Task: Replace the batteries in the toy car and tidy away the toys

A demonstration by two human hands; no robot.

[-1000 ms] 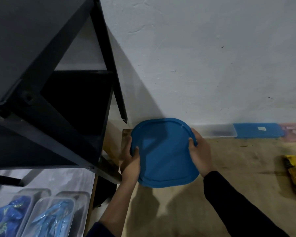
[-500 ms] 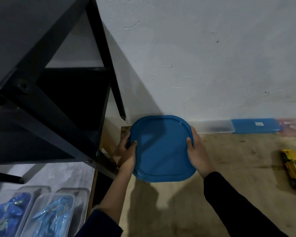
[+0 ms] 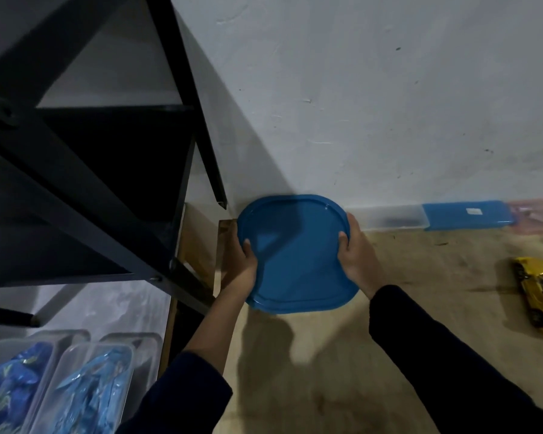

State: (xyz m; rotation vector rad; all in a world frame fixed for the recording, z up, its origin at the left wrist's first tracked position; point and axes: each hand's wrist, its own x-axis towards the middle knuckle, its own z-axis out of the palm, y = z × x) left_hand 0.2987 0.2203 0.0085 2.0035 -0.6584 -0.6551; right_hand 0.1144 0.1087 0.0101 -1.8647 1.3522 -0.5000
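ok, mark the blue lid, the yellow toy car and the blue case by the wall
blue lid (image 3: 298, 261), head view, centre of its top face
yellow toy car (image 3: 539, 297), head view, middle of its body
blue case (image 3: 452, 217), head view, middle of its top

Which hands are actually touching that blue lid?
Touching, both. The head view shows the left hand and right hand gripping opposite edges of the blue lid, thumbs on top.

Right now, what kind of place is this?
Probably a home storage corner: black shelving rack beside a bare wall, clear tubs of blue toys below it, a yellow toy car on the wooden surface.
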